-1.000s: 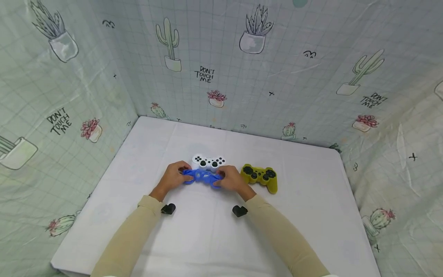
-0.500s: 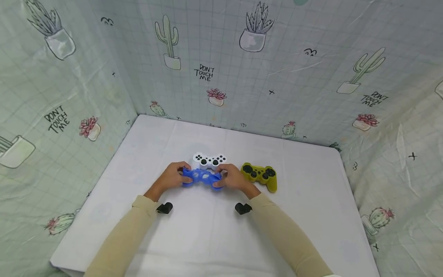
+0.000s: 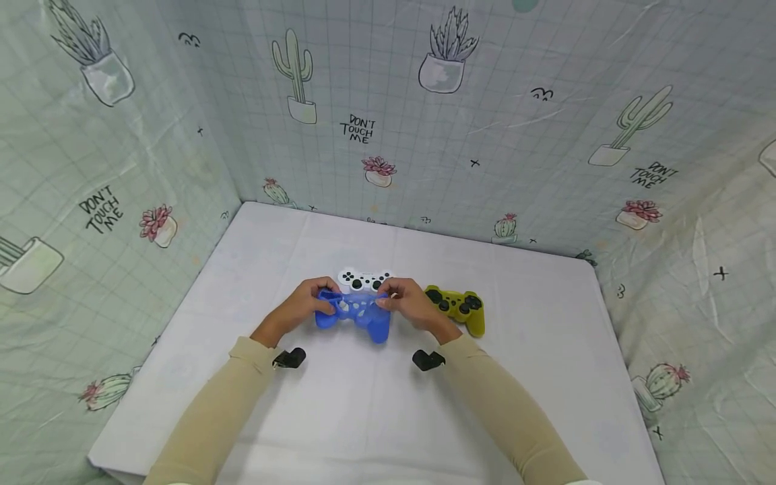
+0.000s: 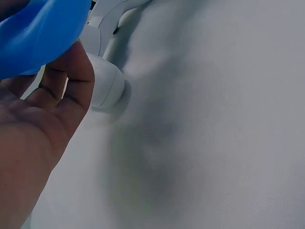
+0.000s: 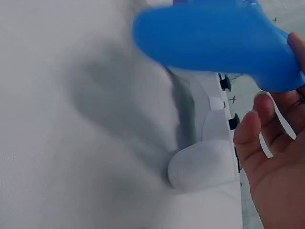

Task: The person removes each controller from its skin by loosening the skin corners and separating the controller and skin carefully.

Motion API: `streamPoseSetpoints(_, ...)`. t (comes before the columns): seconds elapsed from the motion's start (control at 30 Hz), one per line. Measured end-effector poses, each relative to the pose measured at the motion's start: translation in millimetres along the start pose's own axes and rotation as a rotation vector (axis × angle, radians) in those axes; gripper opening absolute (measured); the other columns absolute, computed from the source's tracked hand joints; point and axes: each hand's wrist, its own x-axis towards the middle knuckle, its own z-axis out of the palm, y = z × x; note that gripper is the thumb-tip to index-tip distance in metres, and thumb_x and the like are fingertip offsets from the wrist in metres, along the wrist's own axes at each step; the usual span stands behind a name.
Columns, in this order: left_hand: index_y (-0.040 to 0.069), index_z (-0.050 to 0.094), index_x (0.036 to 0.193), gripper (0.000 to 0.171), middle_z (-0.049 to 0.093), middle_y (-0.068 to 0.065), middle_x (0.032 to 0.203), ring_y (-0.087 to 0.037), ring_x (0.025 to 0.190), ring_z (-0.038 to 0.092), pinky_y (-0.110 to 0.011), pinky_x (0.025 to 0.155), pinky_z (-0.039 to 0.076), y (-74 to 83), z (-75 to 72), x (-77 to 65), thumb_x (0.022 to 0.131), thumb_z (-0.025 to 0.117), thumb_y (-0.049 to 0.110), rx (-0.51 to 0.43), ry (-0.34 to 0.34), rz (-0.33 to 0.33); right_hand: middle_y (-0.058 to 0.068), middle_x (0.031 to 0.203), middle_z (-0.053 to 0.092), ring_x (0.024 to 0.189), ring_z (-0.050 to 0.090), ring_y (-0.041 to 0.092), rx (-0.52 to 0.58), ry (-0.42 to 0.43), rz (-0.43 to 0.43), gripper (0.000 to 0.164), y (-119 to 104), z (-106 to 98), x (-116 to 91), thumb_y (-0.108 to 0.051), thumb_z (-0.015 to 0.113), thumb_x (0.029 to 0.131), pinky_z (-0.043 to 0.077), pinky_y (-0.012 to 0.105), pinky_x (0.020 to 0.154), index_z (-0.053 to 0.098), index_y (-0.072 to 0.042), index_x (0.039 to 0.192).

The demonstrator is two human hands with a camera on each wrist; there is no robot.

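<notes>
Left arm [image 3: 212, 411] and right arm [image 3: 509, 407], sleeved to the wrists [image 3: 267, 334], reach in from the near edge of the surface [image 3: 364, 417], angled inward. Left hand [image 3: 301, 304] and right hand [image 3: 414, 303] face each other, short of the far edge, thumbs [image 3: 325, 308] and fingers [image 3: 329, 283] bent in a pinch

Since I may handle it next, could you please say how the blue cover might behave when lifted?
The blue cover is likely light, being a hollow-looking shell with holes, and probably pliable, as its walls look thin and rubbery.
</notes>
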Motion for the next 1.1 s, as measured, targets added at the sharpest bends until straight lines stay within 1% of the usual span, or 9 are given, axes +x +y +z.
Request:
streamPoseSetpoints(0.2,0.012,0.063,0.111,0.030,0.061,0.005,0.114,-0.015,0.109,0.054,-0.023,0.089,0.053,7.2,0.1,-0.7,0.084,0.057,-0.002,-0.214,-0.108,0.025,0.007,0.108,0.062,0.095,0.057,0.019,0.128,-0.020,-0.029,0.009,-8,-4,-3,-0.003,0.064,0.099,0.052,0.027,0.081,0.065,0.004,0.104)
streamPoseSetpoints(0.37,0.018,0.061,0.113,0.023,0.065,0.004,0.118,-0.017,0.112,0.061,-0.030,0.091,0.057,15.5,1.7,-1.4,0.096,0.054,0.005,-0.265,-0.193,0.005,0.002,0.110,0.064,0.090,0.062,0.017,0.249,-0.052,-0.019,0.007,-11,-5,-4,-0.005,0.060,0.101,0.057,0.026,0.074,0.062,0.000,0.105)
streamPoseSetpoints(0.47,0.017,0.061,0.119,0.019,0.063,0.003,0.120,-0.018,0.106,0.063,-0.030,0.085,0.059,18.5,3.3,-0.9,0.101,0.058,0.010,-0.250,-0.170,-0.026,-0.001,0.102,0.065,0.085,0.061,0.015,0.321,-0.063,-0.018,0.005,-11,-6,-4,-0.005,0.059,0.102,0.057,0.026,0.071,0.061,-0.002,0.105)
streamPoseSetpoints(0.53,0.018,0.062,0.120,0.018,0.060,0.003,0.120,-0.017,0.104,0.062,-0.027,0.082,0.058,18.9,4.3,-0.7,0.104,0.057,0.013,-0.260,-0.127,-0.037,-0.002,0.099,0.065,0.083,0.062,0.014,0.349,-0.062,-0.015,0.005,-11,-7,-5,-0.005,0.058,0.102,0.057,0.026,0.070,0.061,-0.002,0.106)
streamPoseSetpoints(0.63,0.022,0.064,0.116,0.016,0.059,0.004,0.119,-0.015,0.103,0.061,-0.024,0.082,0.057,17.6,4.9,-1.4,0.108,0.052,0.015,-0.307,-0.061,-0.040,-0.002,0.096,0.064,0.083,0.061,0.014,0.351,-0.044,-0.006,0.008,-11,-8,-7,-0.005,0.057,0.102,0.056,0.026,0.067,0.060,0.000,0.108)
streamPoseSetpoints(0.73,0.024,0.066,0.112,0.017,0.059,0.004,0.117,-0.015,0.105,0.060,-0.024,0.085,0.057,15.1,4.2,-3.3,0.110,0.051,0.016,-0.351,-0.031,-0.050,0.000,0.098,0.062,0.086,0.060,0.016,0.343,-0.023,0.021,0.012,-12,-8,-9,-0.005,0.057,0.102,0.056,0.028,0.068,0.059,0.004,0.111)
streamPoseSetpoints(0.9,0.013,0.067,0.129,0.025,0.062,0.002,0.128,-0.016,0.112,0.065,-0.028,0.092,0.060,12.7,0.7,-7.2,0.109,0.054,0.020,-0.338,-0.053,-0.097,0.001,0.098,0.062,0.090,0.060,0.017,0.294,0.036,0.096,0.012,-11,-6,-10,-0.007,0.057,0.104,0.057,0.029,0.071,0.061,0.001,0.112)
streamPoseSetpoints(1.0,0.002,0.059,0.143,0.038,0.065,-0.003,0.137,-0.018,0.110,0.070,-0.031,0.092,0.062,10.6,-2.9,-9.5,0.109,0.054,0.018,-0.301,-0.079,-0.127,0.001,0.098,0.062,0.091,0.059,0.018,0.263,0.062,0.148,0.013,-11,-3,-12,-0.009,0.057,0.104,0.057,0.029,0.072,0.062,0.000,0.113)
streamPoseSetpoints(1.1,-0.002,0.051,0.150,0.046,0.062,-0.011,0.148,-0.016,0.112,0.069,-0.032,0.090,0.062,6.7,-7.4,-12.1,0.107,0.057,0.013,-0.250,-0.113,-0.148,0.001,0.098,0.062,0.091,0.058,0.018,0.251,0.074,0.187,0.012,-6,0,-13,-0.009,0.057,0.104,0.056,0.029,0.072,0.062,-0.002,0.112)
